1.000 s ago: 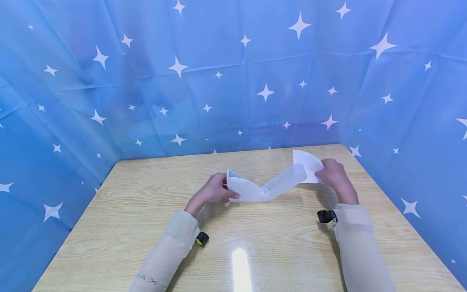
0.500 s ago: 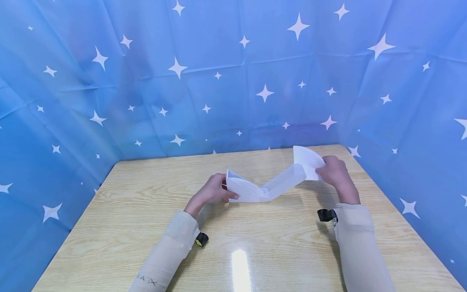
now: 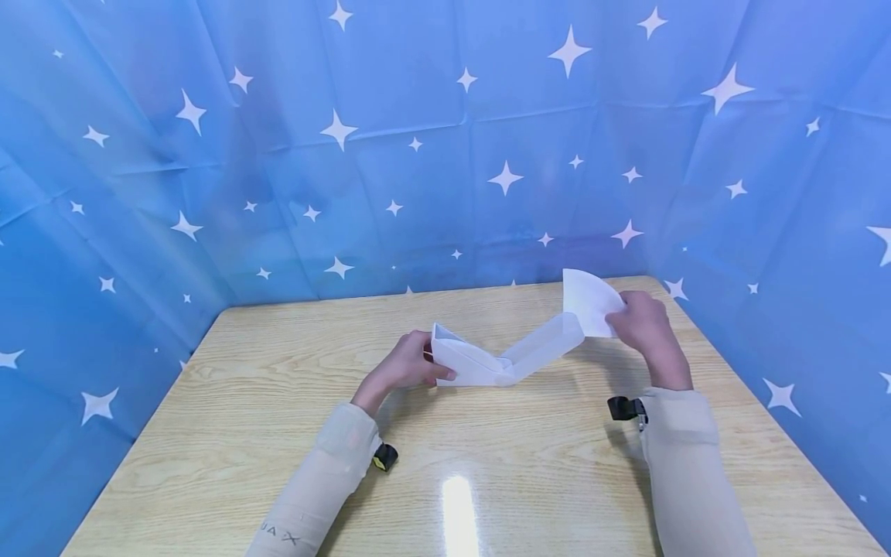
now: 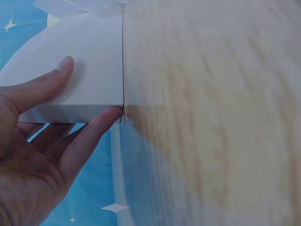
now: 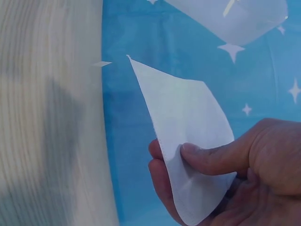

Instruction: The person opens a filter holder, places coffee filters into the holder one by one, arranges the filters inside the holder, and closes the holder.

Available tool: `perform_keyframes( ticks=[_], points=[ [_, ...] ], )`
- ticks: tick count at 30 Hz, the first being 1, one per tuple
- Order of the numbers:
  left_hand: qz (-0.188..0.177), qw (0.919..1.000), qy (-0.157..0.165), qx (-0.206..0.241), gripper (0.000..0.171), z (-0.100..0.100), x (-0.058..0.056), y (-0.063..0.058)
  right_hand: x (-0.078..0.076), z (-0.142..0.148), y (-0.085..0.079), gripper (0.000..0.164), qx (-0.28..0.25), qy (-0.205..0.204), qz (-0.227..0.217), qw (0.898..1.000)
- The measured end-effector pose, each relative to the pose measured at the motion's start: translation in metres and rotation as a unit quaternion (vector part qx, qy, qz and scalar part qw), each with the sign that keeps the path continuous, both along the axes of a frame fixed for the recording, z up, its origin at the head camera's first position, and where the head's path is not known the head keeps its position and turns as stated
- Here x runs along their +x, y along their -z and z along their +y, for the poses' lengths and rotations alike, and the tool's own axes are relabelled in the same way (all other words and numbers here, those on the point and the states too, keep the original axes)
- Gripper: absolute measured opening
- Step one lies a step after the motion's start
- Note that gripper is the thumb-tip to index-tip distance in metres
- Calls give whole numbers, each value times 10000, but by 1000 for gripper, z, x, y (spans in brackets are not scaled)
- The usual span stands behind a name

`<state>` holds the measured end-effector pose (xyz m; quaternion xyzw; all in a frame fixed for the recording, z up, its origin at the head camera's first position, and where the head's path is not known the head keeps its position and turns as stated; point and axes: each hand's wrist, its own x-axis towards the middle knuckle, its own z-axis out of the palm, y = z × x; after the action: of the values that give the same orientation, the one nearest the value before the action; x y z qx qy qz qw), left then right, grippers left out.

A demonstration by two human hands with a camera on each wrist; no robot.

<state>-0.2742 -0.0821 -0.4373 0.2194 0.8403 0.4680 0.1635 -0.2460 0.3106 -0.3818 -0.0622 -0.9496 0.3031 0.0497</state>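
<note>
Left of the table's middle, my left hand (image 3: 406,362) grips a white box (image 3: 462,363) by its near end. The left wrist view shows the thumb lying over one broad face of the box (image 4: 96,52) and a fingertip at its corner. A translucent lid (image 3: 546,346) swings open to the right from the box's other end. My right hand (image 3: 643,321) pinches a white, fan-shaped paper coffee filter (image 3: 588,302) between thumb and fingers, raised above the table beyond the lid's tip. In the right wrist view the filter (image 5: 181,108) bends slightly and has a seamed straight edge.
The wood-grain table (image 3: 278,449) ends at a blue star-patterned curtain (image 3: 431,155) that hangs behind and along both sides. A bright light reflection (image 3: 459,514) shows on the table's near part. Small black cameras sit at both cuffs.
My right hand has risen and shifted slightly away to the right, carrying the coffee filter farther from the box. The left hand, box and lid stay where they were.
</note>
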Motion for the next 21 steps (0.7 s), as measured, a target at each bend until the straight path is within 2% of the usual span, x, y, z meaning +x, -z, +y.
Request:
perform_keyframes(
  ticks=[21],
  points=[
    [-4,10000,-7,18,42,0,1,-1,8,-6,-18,42,-24,140,265,9995]
  ],
)
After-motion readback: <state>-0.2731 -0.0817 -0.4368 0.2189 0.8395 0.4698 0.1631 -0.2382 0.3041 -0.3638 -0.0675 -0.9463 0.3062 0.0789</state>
